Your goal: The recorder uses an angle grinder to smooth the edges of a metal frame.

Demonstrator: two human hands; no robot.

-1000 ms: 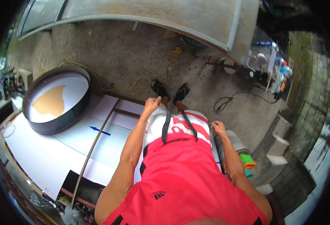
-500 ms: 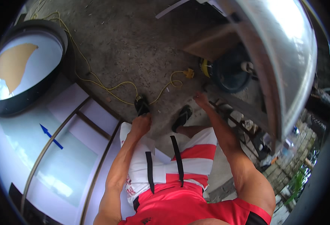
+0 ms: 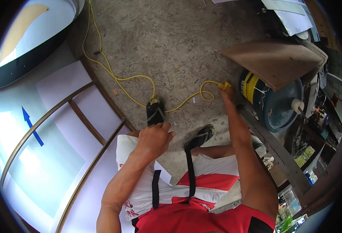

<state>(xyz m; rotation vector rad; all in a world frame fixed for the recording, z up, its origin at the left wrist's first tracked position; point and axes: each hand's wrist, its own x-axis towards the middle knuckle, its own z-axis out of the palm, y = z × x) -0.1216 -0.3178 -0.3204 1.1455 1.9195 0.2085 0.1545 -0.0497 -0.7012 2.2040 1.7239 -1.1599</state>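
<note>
My right hand [image 3: 224,93] reaches down to the concrete floor and closes on the yellow plug end [image 3: 226,85] of a yellow cable [image 3: 112,73] that snakes across the floor toward the upper left. My left hand [image 3: 153,138] rests flat on my left knee, fingers together, holding nothing. My feet in black sandals [image 3: 155,110] stand below, the cable passing just beside the left one.
A white sheet with a blue arrow [image 3: 31,126] lies on a wooden frame [image 3: 89,124] at left. A round black-rimmed basin [image 3: 27,35] sits upper left. A dark barrel with yellow stripes [image 3: 270,101] under a brown board [image 3: 276,58] stands right.
I have bent further forward. My right hand left my thigh, stretched out to the floor and took hold of the cable's plug end. The left hand stayed on the knee.
</note>
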